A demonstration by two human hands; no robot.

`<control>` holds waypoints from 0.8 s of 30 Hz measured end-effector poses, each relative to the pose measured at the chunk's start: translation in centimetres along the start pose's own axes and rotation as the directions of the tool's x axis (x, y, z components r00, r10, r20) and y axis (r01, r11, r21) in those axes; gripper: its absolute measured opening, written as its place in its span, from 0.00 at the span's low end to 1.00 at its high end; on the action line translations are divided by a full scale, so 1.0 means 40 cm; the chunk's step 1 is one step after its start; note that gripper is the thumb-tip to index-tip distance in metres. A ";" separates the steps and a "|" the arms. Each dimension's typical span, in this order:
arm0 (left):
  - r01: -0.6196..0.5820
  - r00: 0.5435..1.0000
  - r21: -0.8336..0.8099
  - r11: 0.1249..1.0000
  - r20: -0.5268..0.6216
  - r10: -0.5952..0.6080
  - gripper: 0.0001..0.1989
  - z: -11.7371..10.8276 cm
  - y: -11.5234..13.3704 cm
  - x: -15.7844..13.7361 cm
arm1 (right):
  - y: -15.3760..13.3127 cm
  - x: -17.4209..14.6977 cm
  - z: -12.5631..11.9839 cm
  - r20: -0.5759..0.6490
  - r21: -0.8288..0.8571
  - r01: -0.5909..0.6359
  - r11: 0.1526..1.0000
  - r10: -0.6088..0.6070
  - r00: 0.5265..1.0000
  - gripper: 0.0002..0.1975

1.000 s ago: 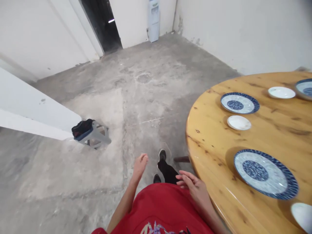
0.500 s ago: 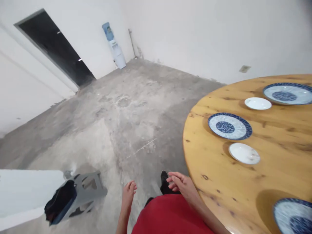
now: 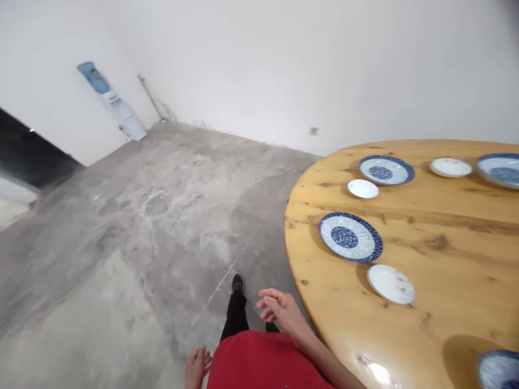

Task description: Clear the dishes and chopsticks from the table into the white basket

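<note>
My right hand [image 3: 280,310] hovers just off the table's near left edge, empty, with its fingers loosely bent and apart. Low in the view, beside the red clothing on my body, my left hand [image 3: 197,366] hangs over the floor; it is empty too, its fingers slightly curled and parted. Closest to my right hand on the round wooden table [image 3: 324,308] are a white saucer [image 3: 391,284] and a blue-and-white plate [image 3: 351,236]. Neither hand touches any dish.
Farther back on the table stand a small white dish [image 3: 363,188], another patterned plate [image 3: 387,169], a white dish [image 3: 451,167] and a blue-rimmed plate [image 3: 503,170]. One more plate [image 3: 500,370] is cut off at lower right. A water dispenser [image 3: 121,111] stands by the wall over concrete floor [image 3: 162,243].
My view has turned right and moved forward, so more plates show and the grey stool has left the picture. One foot has stepped ahead. My left hand sits lower; both hands stay empty.
</note>
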State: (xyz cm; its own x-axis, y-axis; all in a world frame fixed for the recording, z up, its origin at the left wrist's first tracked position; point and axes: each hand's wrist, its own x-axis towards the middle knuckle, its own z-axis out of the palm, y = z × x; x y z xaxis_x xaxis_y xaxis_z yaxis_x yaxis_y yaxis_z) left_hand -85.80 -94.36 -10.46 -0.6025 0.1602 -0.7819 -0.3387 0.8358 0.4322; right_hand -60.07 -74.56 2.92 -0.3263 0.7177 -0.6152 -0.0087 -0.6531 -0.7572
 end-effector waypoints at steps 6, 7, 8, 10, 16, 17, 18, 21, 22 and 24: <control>-0.266 0.958 -0.009 0.964 0.105 0.266 0.17 -0.008 0.446 0.232 | -0.133 0.172 0.098 -0.172 0.077 0.108 0.991 -0.093 0.981 0.24; -0.326 0.940 0.020 0.945 0.114 0.322 0.19 0.004 0.537 0.255 | -0.158 0.193 0.108 -0.210 0.091 0.130 0.987 -0.109 0.972 0.24; -0.385 0.917 0.051 0.922 0.135 0.376 0.21 0.024 0.628 0.272 | -0.182 0.213 0.116 -0.251 0.106 0.148 0.983 -0.118 0.961 0.25; -0.513 0.847 0.092 0.853 0.212 0.487 0.26 0.084 0.805 0.290 | -0.220 0.246 0.124 -0.338 0.145 0.173 0.974 -0.115 0.934 0.26; -0.781 0.560 0.095 0.618 0.544 0.625 0.32 0.381 1.183 0.261 | -0.292 0.354 0.105 -0.490 0.247 0.196 0.949 -0.053 0.870 0.28; -0.793 0.540 0.100 0.601 0.574 0.616 0.32 0.436 1.221 0.253 | -0.306 0.380 0.097 -0.494 0.250 0.194 0.949 -0.047 0.868 0.27; -0.797 0.531 0.108 0.594 0.594 0.604 0.31 0.488 1.253 0.245 | -0.324 0.408 0.087 -0.493 0.250 0.192 0.949 -0.046 0.869 0.27; -0.797 0.532 0.153 0.585 0.637 0.558 0.26 0.607 1.330 0.231 | -0.395 0.509 0.050 -0.479 0.248 0.209 0.946 -0.067 0.875 0.26; -0.798 0.535 0.175 0.576 0.646 0.544 0.25 0.631 1.352 0.230 | -0.425 0.545 0.036 -0.478 0.254 0.221 0.942 -0.076 0.875 0.25; -0.796 0.553 0.226 0.562 0.651 0.520 0.21 0.653 1.393 0.233 | -0.493 0.617 0.002 -0.485 0.285 0.250 0.925 -0.086 0.870 0.25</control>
State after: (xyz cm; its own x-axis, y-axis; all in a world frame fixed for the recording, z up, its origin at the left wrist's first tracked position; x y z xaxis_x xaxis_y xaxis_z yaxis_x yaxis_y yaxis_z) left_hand -91.41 -32.57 -5.40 -0.0387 0.8654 -0.4996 0.4523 0.4610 0.7635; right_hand -68.05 -43.97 2.70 0.1750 0.7981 -0.5766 -0.3595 -0.4934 -0.7920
